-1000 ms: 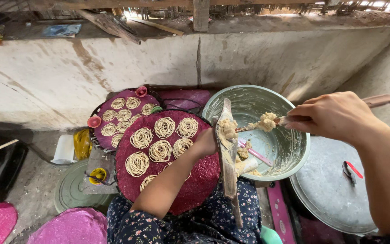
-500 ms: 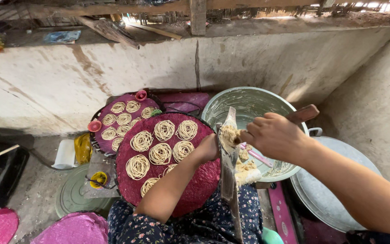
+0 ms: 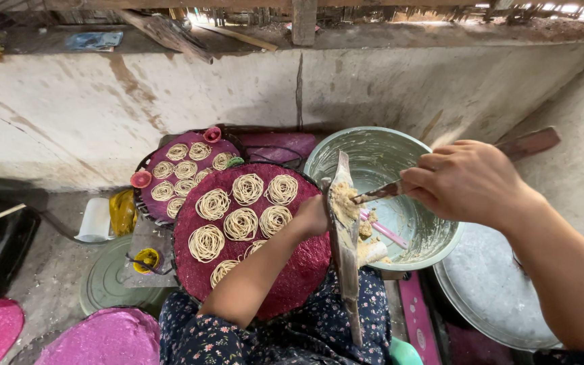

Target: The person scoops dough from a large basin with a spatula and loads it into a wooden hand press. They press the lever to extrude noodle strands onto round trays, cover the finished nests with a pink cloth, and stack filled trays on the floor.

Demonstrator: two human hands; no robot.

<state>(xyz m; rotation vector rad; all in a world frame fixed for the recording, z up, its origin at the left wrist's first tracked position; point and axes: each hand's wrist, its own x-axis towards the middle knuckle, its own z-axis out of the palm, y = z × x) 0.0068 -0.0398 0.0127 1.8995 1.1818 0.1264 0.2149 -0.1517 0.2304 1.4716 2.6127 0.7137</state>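
Gripping a long wooden press (image 3: pixel 343 236) with the left hand (image 3: pixel 311 216), fingers wrapped round its upper part and holding it upright over the lap; pinching a thin flat scraper (image 3: pixel 381 192) with the right hand (image 3: pixel 464 182), fingers closed tight on its handle end, blade tip touching the pale dough (image 3: pixel 343 200) piled on the press; keeping that dough just beyond the right fingertips and right beside the left knuckles, above the near rim of the metal mixing bowl (image 3: pixel 380 155); possibly losing dough off the narrow press edge onto the floral skirt (image 3: pixel 319 338), judging by how loosely the lump is sitting; risking a tilt of the press against the round maroon woven tray (image 3: pixel 299 270) just beside it, smearing the coiled noodle nests (image 3: pixel 241 223) lying there; resting a second tray of nests (image 3: pixel 184 169) behind, near the concrete wall; lying flat at lower right, well apart from both hands, a large metal lid (image 3: pixel 488 290).
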